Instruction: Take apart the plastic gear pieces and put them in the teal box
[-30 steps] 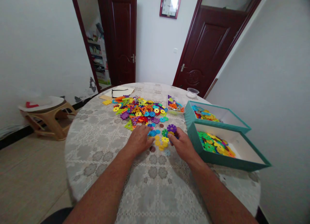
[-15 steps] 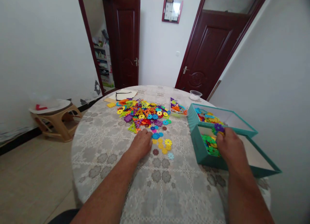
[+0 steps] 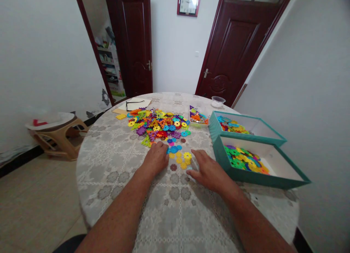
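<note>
My left hand (image 3: pixel 156 158) rests on the table with its fingers curled together, beside the blue flower-shaped plastic pieces (image 3: pixel 174 149). What lies under those fingertips, if anything, is hidden. Thumb and fingers apart, my right hand (image 3: pixel 209 171) is over the table just right of the yellow flower-shaped pieces (image 3: pixel 183 160), with nothing visible in it. A brown disc piece (image 3: pixel 173 167) lies between the two hands. Beyond them spreads a large pile of mixed coloured plastic pieces (image 3: pixel 161 124). The nearer green box (image 3: pixel 246 174) holds green, yellow and other discs.
Behind the near box stands a second green box (image 3: pixel 254 123) with more pieces. A clear tray of pieces (image 3: pixel 198 117) and a clear bowl (image 3: pixel 218 101) are farther back. Glasses (image 3: pixel 133 104) lie on paper at the back left. A stool (image 3: pixel 58 136) stands left of the table.
My right hand has moved left from the near green box to beside the yellow pieces; the purple piece it held is gone from it. My left hand stays by the blue pieces. The view tilted slightly.
</note>
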The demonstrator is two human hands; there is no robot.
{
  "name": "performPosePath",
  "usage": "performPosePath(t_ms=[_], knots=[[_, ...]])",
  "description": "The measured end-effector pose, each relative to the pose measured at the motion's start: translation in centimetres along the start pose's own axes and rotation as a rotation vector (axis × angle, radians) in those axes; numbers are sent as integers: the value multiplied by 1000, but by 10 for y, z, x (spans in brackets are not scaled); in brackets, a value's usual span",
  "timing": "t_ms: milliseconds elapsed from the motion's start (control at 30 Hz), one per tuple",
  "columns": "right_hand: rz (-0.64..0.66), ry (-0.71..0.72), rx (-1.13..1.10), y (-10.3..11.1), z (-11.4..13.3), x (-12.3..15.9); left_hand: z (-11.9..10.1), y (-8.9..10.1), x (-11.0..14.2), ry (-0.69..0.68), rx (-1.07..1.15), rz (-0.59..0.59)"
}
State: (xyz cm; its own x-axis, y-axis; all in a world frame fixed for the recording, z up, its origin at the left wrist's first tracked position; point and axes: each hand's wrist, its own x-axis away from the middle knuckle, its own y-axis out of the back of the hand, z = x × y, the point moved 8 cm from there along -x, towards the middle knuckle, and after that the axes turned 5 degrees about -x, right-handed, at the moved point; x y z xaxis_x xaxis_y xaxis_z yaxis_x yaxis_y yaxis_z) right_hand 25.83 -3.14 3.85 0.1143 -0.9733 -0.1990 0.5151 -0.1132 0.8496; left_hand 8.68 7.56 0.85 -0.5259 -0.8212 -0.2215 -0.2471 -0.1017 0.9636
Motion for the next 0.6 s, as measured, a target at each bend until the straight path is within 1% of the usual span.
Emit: performPosePath(t_ms=[100, 200, 333, 433, 600], knots=[[37, -79, 33, -23, -6, -5, -9, -1, 0, -53, 41, 13], [44, -124, 21, -33, -14, -14, -16, -5, 0, -94, 86, 20], [33, -104, -19, -35, -21, -24, -22, -15, 0, -138, 221, 36], [61, -76, -51, -37, -24, -28, -28, -21, 1, -176, 309, 54], [93, -62, -61, -37, -24, -32, -36, -20, 2, -229, 398, 69]])
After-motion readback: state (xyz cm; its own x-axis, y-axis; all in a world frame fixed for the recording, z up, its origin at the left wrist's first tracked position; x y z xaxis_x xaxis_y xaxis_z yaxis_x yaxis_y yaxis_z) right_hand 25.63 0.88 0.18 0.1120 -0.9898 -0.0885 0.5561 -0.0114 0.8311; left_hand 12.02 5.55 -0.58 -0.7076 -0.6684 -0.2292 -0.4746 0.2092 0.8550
